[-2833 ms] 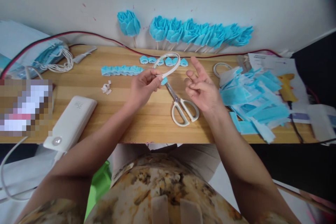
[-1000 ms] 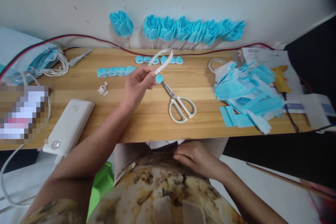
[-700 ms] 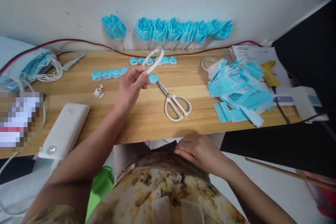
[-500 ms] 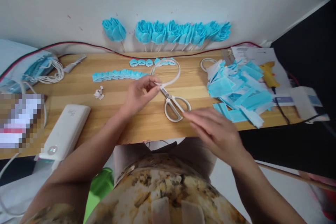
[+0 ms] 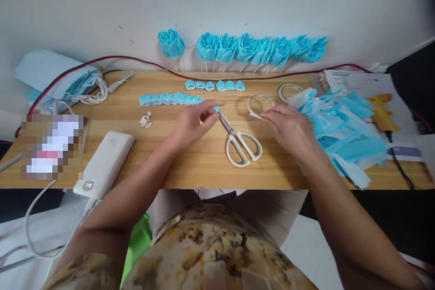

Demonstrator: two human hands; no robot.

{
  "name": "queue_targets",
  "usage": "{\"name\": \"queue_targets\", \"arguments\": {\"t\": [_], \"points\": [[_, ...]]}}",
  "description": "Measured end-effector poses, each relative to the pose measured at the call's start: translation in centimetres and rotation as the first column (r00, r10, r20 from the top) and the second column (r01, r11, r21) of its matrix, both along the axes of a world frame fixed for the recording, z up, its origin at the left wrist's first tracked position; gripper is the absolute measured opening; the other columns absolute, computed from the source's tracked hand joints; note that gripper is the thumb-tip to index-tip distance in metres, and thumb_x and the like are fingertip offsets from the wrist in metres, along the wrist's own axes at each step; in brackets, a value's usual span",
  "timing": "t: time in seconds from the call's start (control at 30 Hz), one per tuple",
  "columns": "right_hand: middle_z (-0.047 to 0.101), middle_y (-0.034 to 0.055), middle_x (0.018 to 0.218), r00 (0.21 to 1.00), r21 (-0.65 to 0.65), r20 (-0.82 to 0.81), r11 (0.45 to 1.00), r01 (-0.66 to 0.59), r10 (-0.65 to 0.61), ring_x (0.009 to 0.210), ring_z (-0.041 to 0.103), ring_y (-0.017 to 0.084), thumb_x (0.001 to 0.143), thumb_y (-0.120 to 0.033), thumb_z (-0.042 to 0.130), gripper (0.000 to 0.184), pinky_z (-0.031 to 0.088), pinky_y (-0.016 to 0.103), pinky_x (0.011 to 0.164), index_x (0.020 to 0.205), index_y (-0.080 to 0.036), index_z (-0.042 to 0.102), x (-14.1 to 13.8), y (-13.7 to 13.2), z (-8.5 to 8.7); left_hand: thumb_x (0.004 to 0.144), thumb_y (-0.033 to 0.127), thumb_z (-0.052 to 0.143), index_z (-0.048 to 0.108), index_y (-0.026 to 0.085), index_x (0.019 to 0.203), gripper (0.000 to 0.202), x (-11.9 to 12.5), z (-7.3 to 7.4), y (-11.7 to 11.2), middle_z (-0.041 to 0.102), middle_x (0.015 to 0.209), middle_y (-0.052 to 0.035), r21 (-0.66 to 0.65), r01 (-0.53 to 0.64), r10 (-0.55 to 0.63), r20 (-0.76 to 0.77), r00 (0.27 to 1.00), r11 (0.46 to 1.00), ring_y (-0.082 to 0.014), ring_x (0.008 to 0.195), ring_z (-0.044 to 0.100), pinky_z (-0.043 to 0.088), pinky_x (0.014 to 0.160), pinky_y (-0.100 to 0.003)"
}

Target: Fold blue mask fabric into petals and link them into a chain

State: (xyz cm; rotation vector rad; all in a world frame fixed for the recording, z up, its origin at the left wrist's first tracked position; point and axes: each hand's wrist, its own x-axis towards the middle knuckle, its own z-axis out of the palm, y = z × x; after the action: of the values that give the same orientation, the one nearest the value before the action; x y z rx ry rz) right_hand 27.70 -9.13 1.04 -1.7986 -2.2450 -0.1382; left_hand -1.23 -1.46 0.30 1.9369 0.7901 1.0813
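My right hand [image 5: 288, 128] rests on the wooden table [image 5: 190, 167], its fingertips pinching one end of a thin white curved band [image 5: 255, 100] that lies flat to the right of the scissors' tip. My left hand [image 5: 192, 123] lies left of white-handled scissors [image 5: 243, 146], with forefinger stretched out and thumb apart. Its fingertips touch a small folded blue piece [image 5: 216, 108] at the scissors' blade tip, with nothing gripped.
Blue fabric flowers on sticks [image 5: 244, 47] lean on the wall. In front lie small blue petals [image 5: 214, 85] and a pleated blue strip [image 5: 170, 99]. A heap of blue cuttings [image 5: 340, 127], a yellow glue gun [image 5: 384, 113], a white power bank [image 5: 105, 163] and masks [image 5: 78, 86] flank the hands.
The white band passed from my left hand to my right and now lies on the table further right. My right hand came up from my lap. My left hand lowered onto the table.
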Motion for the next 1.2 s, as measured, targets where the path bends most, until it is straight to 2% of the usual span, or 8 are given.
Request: {"name": "queue_targets", "arguments": {"t": [0.1,0.2,0.37,0.67,0.77,0.87,1.03,1.2], "points": [[0.076,0.0139,0.109,0.991,-0.064,0.107,0.994,0.088,-0.081,0.103,0.068,0.031,0.107,-0.025,0.045,0.035,0.051,0.039,0.079,0.115,-0.021,0.078,0.2,1.9,0.2,0.086,0.018,0.063,0.081,0.019,0.097,0.021,-1.0,0.0,1.6,0.069,0.069,-0.0003,-0.041,-0.237,0.239,0.053,0.970,0.971,-0.0114,0.059,0.056,0.039,0.056,-0.023],[0.076,0.0161,0.116,0.992,-0.065,0.113,0.995,0.070,-0.062,0.109,0.069,0.033,0.106,-0.025,0.046,0.036,0.052,0.041,0.082,0.129,-0.017,0.073,-2.1,2.1,1.0,0.085,0.016,0.063,0.081,0.018,0.095,0.021,-1.2,-0.8,2.3,0.069,0.067,0.0001,-0.029,-0.302,0.301,-0.026,0.953,0.953,-0.0121,0.058,0.056,0.039,0.057,-0.023],[0.076,0.0139,0.113,0.988,-0.203,0.055,0.970,-0.130,0.144,0.105,0.071,0.031,0.104,-0.033,0.056,0.039,0.051,0.037,0.072,0.137,-0.018,0.069,-7.6,0.4,1.2,0.089,0.015,0.059,0.081,0.020,0.095,0.023,-0.3,-2.3,1.9,0.080,0.088,-0.0055,0.129,-0.131,0.164,-0.295,0.941,0.983,-0.0191,0.079,0.070,0.051,0.075,-0.029],[0.079,0.0150,0.115,0.986,-0.159,0.121,0.978,0.136,-0.117,0.102,0.074,0.034,0.094,-0.018,0.052,0.050,0.050,0.039,0.068,0.142,-0.018,0.065,-4.9,2.2,-0.5,0.099,0.015,0.051,0.078,0.017,0.115,0.032,0.2,-2.6,1.1,0.076,0.133,-0.0136,0.252,0.067,0.065,-0.481,0.874,0.965,-0.0290,0.121,0.072,0.052,0.109,-0.048],[0.077,0.0163,0.119,0.991,-0.151,0.074,0.981,0.117,-0.107,0.108,0.073,0.036,0.097,-0.024,0.051,0.048,0.055,0.043,0.078,0.142,-0.019,0.065,-3.7,3.5,-0.3,0.099,0.018,0.054,0.079,0.018,0.111,0.028,-0.7,-1.4,1.6,0.080,0.121,-0.0109,0.227,0.047,0.076,-0.506,0.859,0.973,-0.0272,0.114,0.074,0.055,0.104,-0.043],[0.077,0.0151,0.123,1.000,-0.131,-0.014,0.991,0.018,-0.020,0.112,0.072,0.037,0.098,-0.030,0.053,0.049,0.057,0.048,0.089,0.146,-0.022,0.061,-4.0,4.6,0.1,0.100,0.023,0.054,0.079,0.020,0.112,0.027,-2.9,1.1,2.6,0.081,0.117,-0.0092,0.250,-0.197,0.296,-0.465,0.834,0.948,-0.0238,0.108,0.074,0.056,0.102,-0.038],[0.066,0.0174,0.148,0.989,-0.176,-0.030,0.973,-0.151,0.148,0.134,0.063,0.041,0.098,-0.038,0.059,0.059,0.055,0.055,0.104,0.155,-0.021,0.052,-6.2,7.5,0.3,0.101,0.025,0.050,0.075,0.022,0.124,0.034,-7.6,5.7,3.6,0.078,0.126,-0.0083,0.330,-0.360,0.489,-0.615,0.619,0.872,-0.0249,0.114,0.071,0.052,0.105,-0.039],[0.069,0.0210,0.143,0.987,-0.253,-0.016,0.954,-0.159,0.160,0.131,0.064,0.044,0.097,-0.047,0.063,0.066,0.055,0.056,0.103,0.155,-0.016,0.052,-8.3,10.3,0.0,0.100,0.030,0.053,0.070,0.022,0.136,0.041,-11.6,6.7,5.2,0.074,0.133,-0.0121,0.308,-0.357,0.432,-0.831,0.351,0.882,-0.0301,0.120,0.068,0.049,0.105,-0.042]]}}
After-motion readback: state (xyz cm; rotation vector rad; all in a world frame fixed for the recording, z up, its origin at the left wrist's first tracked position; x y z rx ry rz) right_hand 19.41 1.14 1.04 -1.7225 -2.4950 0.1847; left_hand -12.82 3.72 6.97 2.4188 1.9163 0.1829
